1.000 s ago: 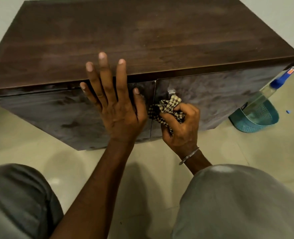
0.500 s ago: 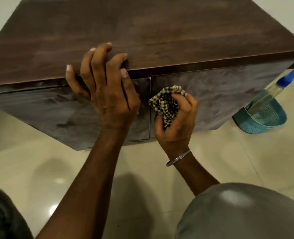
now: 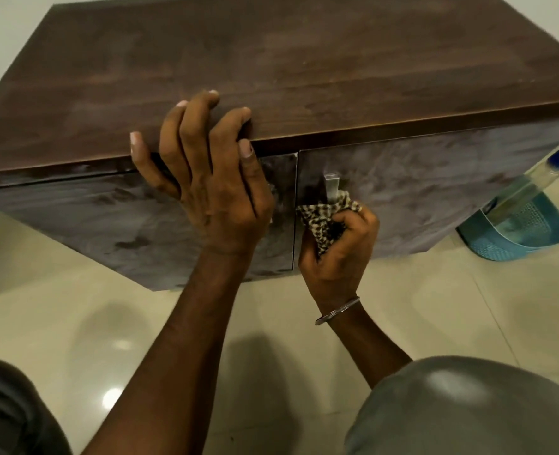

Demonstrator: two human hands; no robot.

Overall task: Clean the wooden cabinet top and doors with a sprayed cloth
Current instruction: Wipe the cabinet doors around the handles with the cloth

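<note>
A low dark wooden cabinet (image 3: 304, 60) fills the upper view, with two streaky doors below its top. My left hand (image 3: 212, 178) hooks over the front edge of the top, fingers curled on the edge above the left door (image 3: 91, 221). My right hand (image 3: 340, 251) is shut on a bunched checked cloth (image 3: 324, 221), pressed against the right door (image 3: 419, 192) just below its metal handle (image 3: 331, 187), near the gap between the doors.
A spray bottle (image 3: 531, 185) with a blue top leans in a teal basket (image 3: 517, 238) on the floor at the cabinet's right. Glossy beige tiles (image 3: 74, 323) lie in front. My grey-clad knees sit at the bottom corners.
My left hand went from flat on the left door to gripping the top's front edge. My right hand slid the cloth down, uncovering the right door's handle.
</note>
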